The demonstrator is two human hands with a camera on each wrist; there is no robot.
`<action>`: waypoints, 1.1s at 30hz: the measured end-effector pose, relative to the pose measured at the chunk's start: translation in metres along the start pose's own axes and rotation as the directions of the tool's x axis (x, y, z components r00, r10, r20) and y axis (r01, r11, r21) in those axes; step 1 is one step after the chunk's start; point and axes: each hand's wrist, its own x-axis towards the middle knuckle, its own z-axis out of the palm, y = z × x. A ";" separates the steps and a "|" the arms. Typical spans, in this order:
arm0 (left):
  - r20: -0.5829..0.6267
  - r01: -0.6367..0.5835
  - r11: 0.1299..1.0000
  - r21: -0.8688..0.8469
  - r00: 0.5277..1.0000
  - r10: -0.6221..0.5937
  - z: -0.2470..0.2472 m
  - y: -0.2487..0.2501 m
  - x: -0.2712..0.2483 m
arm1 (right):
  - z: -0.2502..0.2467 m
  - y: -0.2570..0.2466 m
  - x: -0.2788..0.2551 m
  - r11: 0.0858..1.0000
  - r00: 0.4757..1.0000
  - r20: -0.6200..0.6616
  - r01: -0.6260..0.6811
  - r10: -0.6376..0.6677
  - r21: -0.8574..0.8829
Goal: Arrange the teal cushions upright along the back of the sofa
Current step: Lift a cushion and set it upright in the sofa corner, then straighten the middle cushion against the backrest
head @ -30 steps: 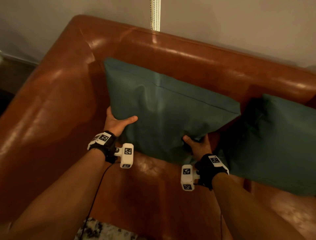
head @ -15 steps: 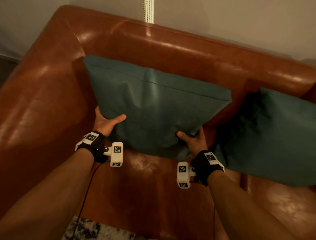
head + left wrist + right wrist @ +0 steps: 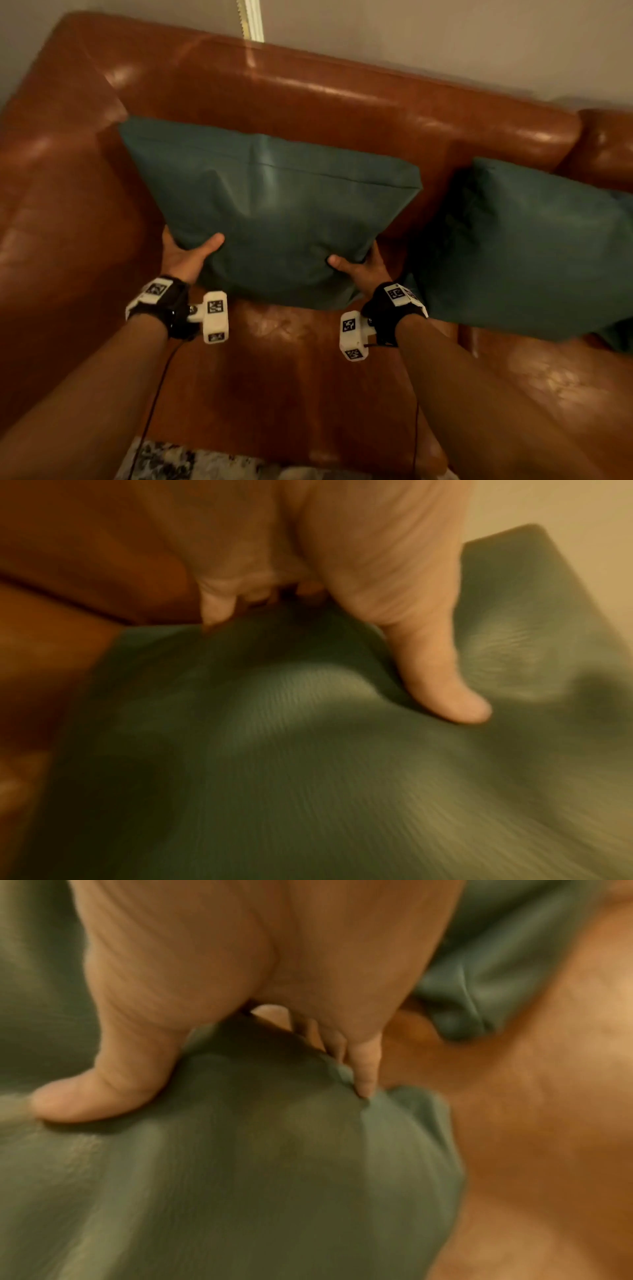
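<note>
A large teal cushion [image 3: 274, 212] stands tilted against the back of the brown leather sofa [image 3: 342, 102], near its left arm. My left hand [image 3: 186, 255] grips the cushion's lower left edge, thumb on the front face and fingers behind. My right hand [image 3: 359, 265] grips its lower right corner the same way. The left wrist view shows my left hand [image 3: 342, 647] with the thumb pressed into the cushion [image 3: 308, 750]. In the right wrist view, my right hand [image 3: 205, 1085] pinches the cushion [image 3: 240, 1177]. A second teal cushion [image 3: 524, 246] leans against the sofa back to the right.
The sofa's left arm [image 3: 51, 222] is close beside the held cushion. The bare seat [image 3: 291, 377] lies below my wrists. A patterned rug [image 3: 191, 462] shows at the bottom edge. A pale wall [image 3: 445, 34] rises behind the sofa.
Both hands keep their grip on the cushion. It has shifted a little to the left and back toward the sofa's backrest, while my view has turned right.
</note>
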 end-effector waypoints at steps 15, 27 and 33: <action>0.164 0.255 0.967 0.015 0.953 -0.254 0.135 -0.040 -0.189 | -0.170 0.006 -0.084 0.926 0.952 0.155 -0.206 0.264 -0.315; 0.405 0.011 0.990 0.139 0.912 -0.066 0.330 0.004 -0.281 | -0.438 0.060 -0.082 0.987 0.873 -0.477 -0.145 0.098 -0.064; 0.364 -0.018 0.993 0.119 0.931 -0.026 0.368 0.000 -0.274 | -0.450 0.047 -0.062 0.988 0.916 -0.382 -0.071 0.118 0.135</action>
